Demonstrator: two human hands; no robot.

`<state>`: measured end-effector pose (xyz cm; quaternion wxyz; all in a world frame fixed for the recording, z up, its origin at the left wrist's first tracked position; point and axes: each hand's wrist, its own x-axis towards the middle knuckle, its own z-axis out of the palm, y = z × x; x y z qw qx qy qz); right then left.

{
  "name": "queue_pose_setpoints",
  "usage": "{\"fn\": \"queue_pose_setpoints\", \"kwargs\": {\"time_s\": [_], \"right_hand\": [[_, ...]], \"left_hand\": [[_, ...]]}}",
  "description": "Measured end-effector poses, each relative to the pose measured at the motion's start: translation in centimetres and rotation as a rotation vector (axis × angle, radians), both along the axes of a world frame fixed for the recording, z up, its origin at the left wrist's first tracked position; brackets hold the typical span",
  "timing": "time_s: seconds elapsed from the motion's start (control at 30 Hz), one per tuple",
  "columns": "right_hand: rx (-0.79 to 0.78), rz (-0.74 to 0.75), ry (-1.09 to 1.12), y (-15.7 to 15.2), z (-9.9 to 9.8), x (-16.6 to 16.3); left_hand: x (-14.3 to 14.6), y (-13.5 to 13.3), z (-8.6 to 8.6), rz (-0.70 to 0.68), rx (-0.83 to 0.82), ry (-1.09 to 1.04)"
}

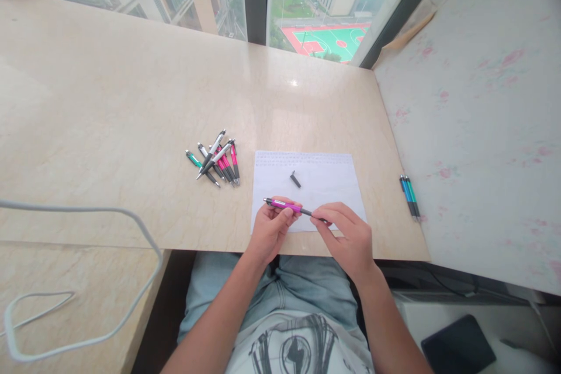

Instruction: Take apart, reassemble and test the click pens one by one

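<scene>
i can't read the tiny handwriting (302, 158) from here; the right hand (348, 236) hides part of the purple pen (284, 205); the white cable (96, 209) runs out of sight at left.

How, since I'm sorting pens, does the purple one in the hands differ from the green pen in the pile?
The purple pen has a purple barrel, the green pen a green one. The purple pen is held by the left hand and right hand; the green pen lies on the desk. The right hand covers part of the purple pen; another pen crosses the green pen. Both have dark front sections.
</scene>
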<state>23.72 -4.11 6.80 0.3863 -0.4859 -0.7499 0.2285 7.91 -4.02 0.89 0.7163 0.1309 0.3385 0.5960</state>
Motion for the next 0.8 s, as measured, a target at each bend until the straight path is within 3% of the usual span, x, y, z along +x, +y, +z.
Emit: {"fn": "queue_pose_setpoints", "kwargs": {"time_s": [0.17,0.3,0.8], "right_hand": [[-0.090,-0.096,-0.114,-0.01,0.13,0.13],[-0.182,-0.054,-0.105,-0.08,0.19,0.46],[-0.206,-0.090,-0.099,-0.15,0.07,0.78]], "left_hand": [[-0.01,-0.25,0.30,-0.040,0.029,0.034],[0.03,-0.31,0.36,-0.057,0.040,0.067],[0.04,-0.20,0.09,-0.046,0.051,0.053]]}}
